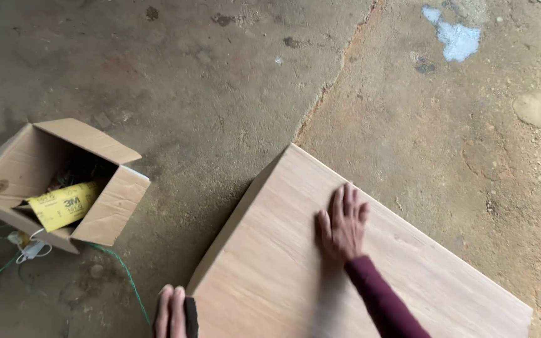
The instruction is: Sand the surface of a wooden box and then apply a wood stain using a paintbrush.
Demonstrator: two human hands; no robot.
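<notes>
Pale wood fills the lower right of the head view: a flat wooden board lying on the concrete floor, 1 corner pointing up toward the middle of the frame, its left edge raised enough to show a thin side face. The right hand lies flat on the board's top, palm down, fingers spread and stretched forward, grasping nothing; its dark red sleeve runs down to the bottom edge. The hand looks slightly blurred. The left hand sits at the board's near left corner, fingers together and pointing up, resting against a dark block that touches the board's edge; whether the fingers grip the block or only lean on it I cannot tell, since the frame cuts them off.

Well apart to the left stands an open cardboard box with its flaps out, holding a yellow sheet roll and darker bits too dim to make out. A green wire and a white cord trail on the floor beside it.

By my reading, the step in hand is feeling or wiping the board's surface with the open palm. A further stroke would call for steady flat pressure, with the left hand keeping the corner from sliding
</notes>
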